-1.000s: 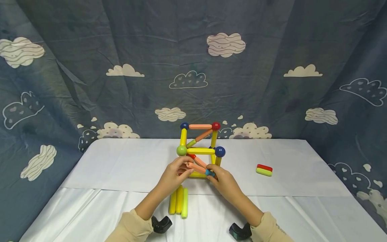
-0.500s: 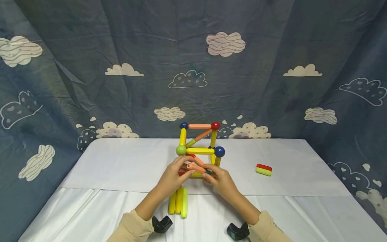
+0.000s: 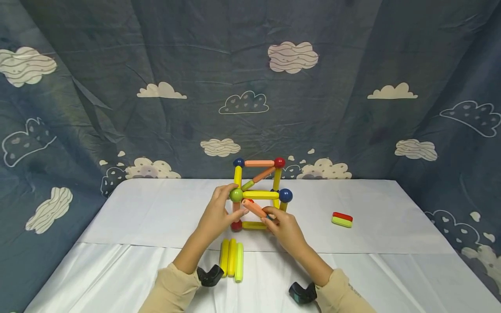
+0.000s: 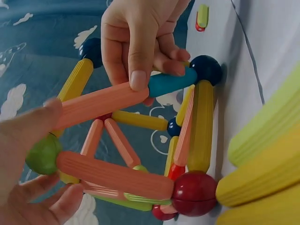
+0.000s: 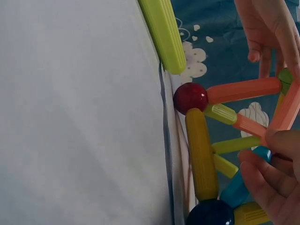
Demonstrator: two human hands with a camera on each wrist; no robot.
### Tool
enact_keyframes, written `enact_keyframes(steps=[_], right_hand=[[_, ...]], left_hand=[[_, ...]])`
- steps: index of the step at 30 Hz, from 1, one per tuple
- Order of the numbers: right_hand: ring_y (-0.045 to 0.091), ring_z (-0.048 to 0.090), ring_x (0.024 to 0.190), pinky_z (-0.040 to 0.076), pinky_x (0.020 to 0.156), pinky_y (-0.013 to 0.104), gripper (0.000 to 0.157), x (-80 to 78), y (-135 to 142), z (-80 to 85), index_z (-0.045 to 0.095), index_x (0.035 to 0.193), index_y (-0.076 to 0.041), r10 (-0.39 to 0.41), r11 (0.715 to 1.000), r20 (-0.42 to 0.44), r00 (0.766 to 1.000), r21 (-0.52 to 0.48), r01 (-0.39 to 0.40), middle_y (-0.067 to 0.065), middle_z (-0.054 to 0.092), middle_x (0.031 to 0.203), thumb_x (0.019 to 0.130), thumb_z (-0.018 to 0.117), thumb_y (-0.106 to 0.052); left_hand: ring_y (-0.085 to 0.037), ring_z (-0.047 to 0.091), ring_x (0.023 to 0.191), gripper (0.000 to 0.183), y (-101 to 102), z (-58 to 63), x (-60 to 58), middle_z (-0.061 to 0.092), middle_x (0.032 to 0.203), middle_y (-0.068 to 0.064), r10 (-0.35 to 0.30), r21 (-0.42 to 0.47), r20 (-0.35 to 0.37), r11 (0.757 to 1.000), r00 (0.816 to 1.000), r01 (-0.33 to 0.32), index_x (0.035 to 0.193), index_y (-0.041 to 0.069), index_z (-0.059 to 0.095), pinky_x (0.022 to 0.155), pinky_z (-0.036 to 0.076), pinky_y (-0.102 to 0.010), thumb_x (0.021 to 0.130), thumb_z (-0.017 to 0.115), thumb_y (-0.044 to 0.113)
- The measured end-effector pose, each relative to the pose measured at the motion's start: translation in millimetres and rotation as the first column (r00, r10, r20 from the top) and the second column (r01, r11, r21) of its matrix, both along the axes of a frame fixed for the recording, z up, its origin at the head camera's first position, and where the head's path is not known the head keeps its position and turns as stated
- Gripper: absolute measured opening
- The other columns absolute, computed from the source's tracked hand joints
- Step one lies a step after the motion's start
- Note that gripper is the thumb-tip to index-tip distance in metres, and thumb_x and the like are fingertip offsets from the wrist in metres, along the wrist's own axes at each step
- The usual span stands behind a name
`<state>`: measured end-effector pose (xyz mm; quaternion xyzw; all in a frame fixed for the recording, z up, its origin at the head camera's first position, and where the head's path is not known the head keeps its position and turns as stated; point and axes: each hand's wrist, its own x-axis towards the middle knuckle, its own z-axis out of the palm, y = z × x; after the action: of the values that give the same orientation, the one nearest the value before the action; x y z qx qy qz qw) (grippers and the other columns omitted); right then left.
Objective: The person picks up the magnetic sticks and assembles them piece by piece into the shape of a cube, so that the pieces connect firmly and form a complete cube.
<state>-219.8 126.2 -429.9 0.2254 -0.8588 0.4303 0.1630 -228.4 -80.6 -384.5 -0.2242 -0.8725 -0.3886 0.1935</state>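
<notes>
A cube-like frame of magnetic rods and balls stands on the table, with a green ball (image 3: 236, 195) at its upper left front and a red ball (image 3: 236, 226) below. My right hand (image 3: 287, 228) pinches a salmon magnetic rod (image 3: 253, 208) where it meets a blue rod (image 4: 171, 82). The blue rod's other end touches a navy ball (image 4: 206, 70) at the frame's bottom corner. Slanting upward, the salmon rod's free end comes close to the green ball. My left hand (image 3: 215, 213) holds the green ball, its fingers behind and its thumb by the salmon rod's end.
Two yellow rods (image 3: 232, 258) and a lime rod (image 3: 239, 263) lie side by side in front of the frame. To the right, a short red piece (image 3: 342, 215) lies against a lime piece (image 3: 342, 222). The cloud-print cloth (image 3: 250, 130) hangs behind the white table (image 3: 391, 234).
My left hand has moved up from beside the salmon rod to the green ball. The salmon rod's free end has tilted upward toward that ball. The right hand keeps its pinch.
</notes>
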Motion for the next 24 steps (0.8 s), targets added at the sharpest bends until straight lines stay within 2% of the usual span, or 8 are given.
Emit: enact_keyframes(steps=[3, 6, 14, 19, 22, 24], right_hand=[[0.012, 0.06, 0.058, 0.046, 0.049, 0.016, 0.02, -0.9, -2.9, 1.2, 0.063, 0.102, -0.006, -0.032, 0.999, -0.017, 0.999, 0.029, 0.032, 0.007, 0.065, 0.087, 0.082, 0.065, -0.007], [0.008, 0.059, 0.059, 0.046, 0.05, 0.016, 0.02, -1.2, -5.3, 2.1, 0.063, 0.101, -0.006, -0.06, 0.997, -0.022, 0.998, 0.044, 0.061, 0.007, 0.065, 0.089, 0.082, 0.066, -0.007], [0.003, 0.053, 0.054, 0.044, 0.045, 0.016, 0.018, -2.1, -7.6, -1.5, 0.063, 0.098, -0.006, -0.069, 0.996, -0.06, 0.996, 0.047, 0.072, 0.006, 0.061, 0.084, 0.081, 0.066, -0.005], [0.005, 0.057, 0.06, 0.045, 0.049, 0.015, 0.019, -1.7, -6.3, 0.3, 0.062, 0.099, -0.005, -0.063, 0.997, -0.081, 0.995, 0.046, 0.067, 0.008, 0.061, 0.088, 0.08, 0.067, -0.007], [0.005, 0.055, 0.061, 0.045, 0.051, 0.015, 0.022, 0.0, -0.9, 10.1, 0.062, 0.099, -0.003, -0.039, 0.999, -0.19, 0.981, 0.012, 0.042, 0.007, 0.061, 0.088, 0.078, 0.069, -0.005], [0.006, 0.052, 0.061, 0.044, 0.051, 0.015, 0.023, 0.8, 5.6, 19.5, 0.062, 0.097, -0.001, -0.049, 0.999, -0.314, 0.948, -0.033, 0.041, 0.005, 0.06, 0.084, 0.076, 0.07, -0.001]], left_hand=[[-0.02, 0.054, 0.094, 0.06, 2.2, -2.0, -4.1, 0.05, 0.115, -0.009, -0.011, 0.048, 0.053, 0.999, 0.999, 0.009, 0.126, 0.01, 0.044, 0.071, 0.049, -0.031, 0.076, 0.073, 0.028], [-0.021, 0.056, 0.095, 0.058, 4.4, -3.1, -6.5, 0.051, 0.117, -0.008, -0.029, 0.097, 0.065, 0.995, 0.998, 0.022, 0.124, 0.008, 0.045, 0.076, 0.048, -0.031, 0.076, 0.073, 0.024], [-0.024, 0.057, 0.093, 0.049, 6.4, -8.5, -9.0, 0.052, 0.112, -0.009, -0.035, 0.193, 0.073, 0.981, 0.997, 0.021, 0.118, 0.009, 0.045, 0.073, 0.05, -0.029, 0.077, 0.071, 0.014], [-0.025, 0.057, 0.093, 0.049, 8.3, -11.8, -9.0, 0.051, 0.111, -0.009, -0.036, 0.208, 0.052, 0.978, 0.998, 0.024, 0.118, 0.009, 0.044, 0.065, 0.05, -0.024, 0.077, 0.071, 0.01], [-0.024, 0.055, 0.093, 0.052, 10.2, -14.0, -9.0, 0.049, 0.112, -0.009, -0.028, 0.198, 0.03, 0.98, 0.999, 0.022, 0.119, 0.009, 0.043, 0.063, 0.049, -0.023, 0.076, 0.072, 0.011], [-0.023, 0.053, 0.092, 0.053, 11.6, -15.4, -8.3, 0.048, 0.111, -0.009, -0.019, 0.182, 0.013, 0.983, 1.0, 0.017, 0.12, 0.009, 0.041, 0.061, 0.049, -0.023, 0.077, 0.071, 0.012]])
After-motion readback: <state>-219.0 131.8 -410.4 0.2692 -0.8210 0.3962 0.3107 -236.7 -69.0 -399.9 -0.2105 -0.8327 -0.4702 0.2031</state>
